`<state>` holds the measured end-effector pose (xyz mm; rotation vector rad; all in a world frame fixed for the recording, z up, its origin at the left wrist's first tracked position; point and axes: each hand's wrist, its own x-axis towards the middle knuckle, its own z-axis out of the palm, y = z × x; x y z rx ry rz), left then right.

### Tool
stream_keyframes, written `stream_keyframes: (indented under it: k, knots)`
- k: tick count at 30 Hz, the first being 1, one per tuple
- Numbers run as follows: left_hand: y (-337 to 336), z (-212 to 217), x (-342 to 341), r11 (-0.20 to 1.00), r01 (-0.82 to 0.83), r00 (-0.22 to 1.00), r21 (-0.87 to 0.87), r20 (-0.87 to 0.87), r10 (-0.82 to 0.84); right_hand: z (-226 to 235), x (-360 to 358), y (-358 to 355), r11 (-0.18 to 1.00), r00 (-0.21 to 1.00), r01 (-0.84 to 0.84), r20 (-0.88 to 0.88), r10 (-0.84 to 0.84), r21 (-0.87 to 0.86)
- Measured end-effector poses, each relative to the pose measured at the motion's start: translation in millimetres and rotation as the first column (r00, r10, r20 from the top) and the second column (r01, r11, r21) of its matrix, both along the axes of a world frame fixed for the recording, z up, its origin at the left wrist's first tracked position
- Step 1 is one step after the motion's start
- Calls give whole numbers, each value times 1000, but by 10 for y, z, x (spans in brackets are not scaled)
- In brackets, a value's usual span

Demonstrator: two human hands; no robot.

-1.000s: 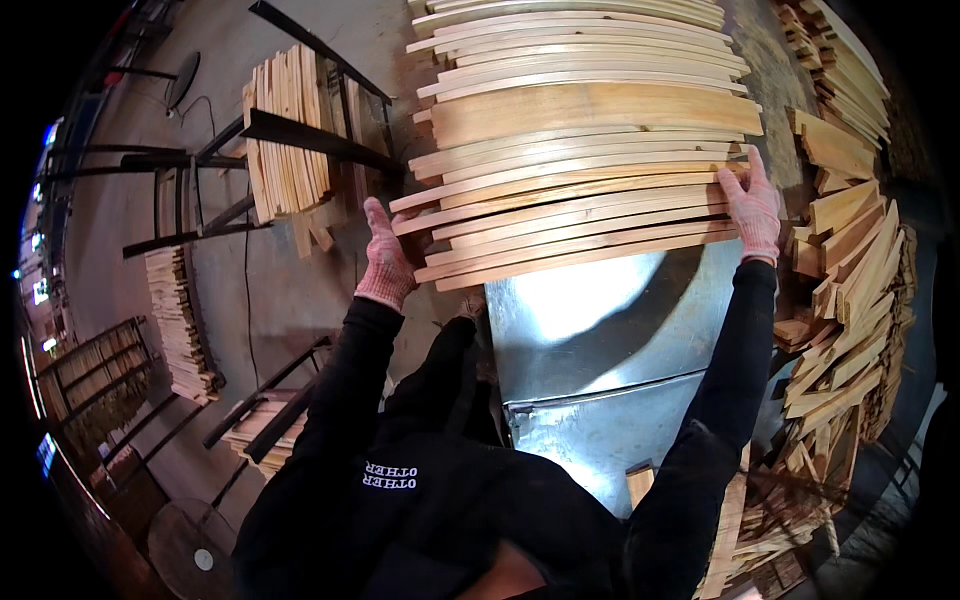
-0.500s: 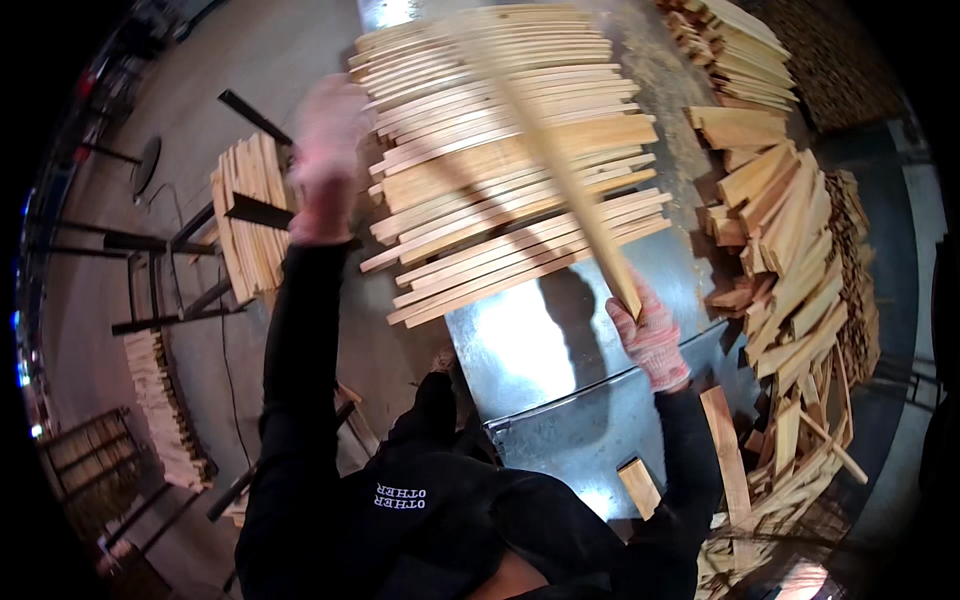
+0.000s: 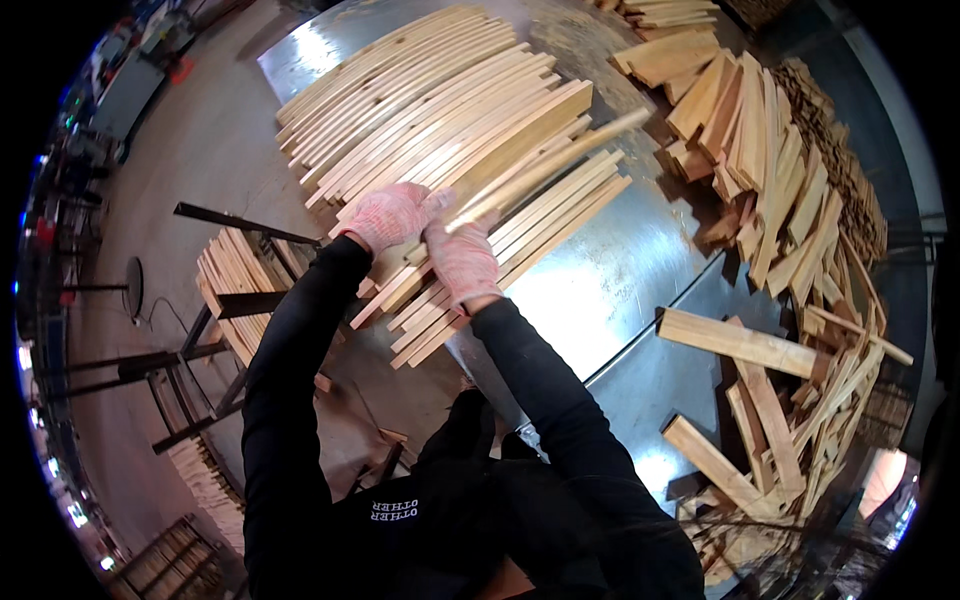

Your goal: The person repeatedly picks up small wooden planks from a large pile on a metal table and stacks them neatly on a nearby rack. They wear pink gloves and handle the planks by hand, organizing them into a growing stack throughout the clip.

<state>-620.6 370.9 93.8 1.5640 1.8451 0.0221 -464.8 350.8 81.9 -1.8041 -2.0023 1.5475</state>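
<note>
A long, narrow wooden strip point(image 3: 575, 150) lies slantwise above the row of strips point(image 3: 430, 110) on the metal table. My right hand point(image 3: 465, 262), in a pink-and-white knit glove, is closed around its near part. Against it, my left hand point(image 3: 390, 215), gloved alike, is closed at the same strip; its fingertips are partly hidden. The strips under my hands lie side by side, some with uneven ends. A wider board point(image 3: 545, 120) lies among them.
A big heap of loose wood pieces point(image 3: 760, 160) covers the right side. One short board point(image 3: 740, 342) juts from it over the metal tabletop point(image 3: 570, 290). To the left, a black metal frame point(image 3: 245, 305) stands by another stack of strips point(image 3: 235, 270).
My left hand has come down from the raised position to the strip beside my right hand. The strip has lowered over the row. The view has shifted, showing more boards at the right.
</note>
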Motion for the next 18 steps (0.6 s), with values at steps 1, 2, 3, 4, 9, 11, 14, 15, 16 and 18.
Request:
stream_keyframes:
  k: [1, 2, 3, 4, 9, 11, 14, 15, 16, 18]
  knots:
    - [52, 12, 75, 999, 47, 996, -10, -71, -48, -258, -59, 109, 996, 996, -85, -12, 85, -10]
    - [51, 11, 116, 997, 72, 987, -24, -140, -75, -235, -92, 131, 981, 981, -192, -25, 191, -22]
    - [50, 11, 169, 994, 98, 973, -39, -208, -104, -216, -69, 103, 959, 958, -285, -32, 285, -4]
    - [27, 16, 238, 999, 18, 985, 47, -170, -10, -193, -24, 46, 927, 927, -374, -38, 374, 16]
    - [-130, -163, 21, 980, -110, 973, 165, -186, 140, -174, 662, -536, 963, 837, 249, -525, -157, 108]
    - [-213, -299, -183, 917, 24, 955, 399, -279, 96, -732, 945, -453, 978, 917, 193, -369, -150, 83]
    - [-197, -5, -278, 968, 8, 887, 251, -449, 109, -800, 830, -510, 930, 937, 326, -72, -342, -169]
    - [-216, 51, -297, 991, -34, 866, 131, -490, 95, -817, 1018, -477, 982, 983, 167, -63, -174, -93]
    - [-251, -179, -447, 987, 30, 861, 156, -506, 54, -774, 1192, -405, 1000, 999, -6, -45, 6, -12]
    - [-247, -321, -559, 991, 73, 835, 111, -550, 0, -801, 1615, -439, 926, 990, -139, 33, 136, 351]
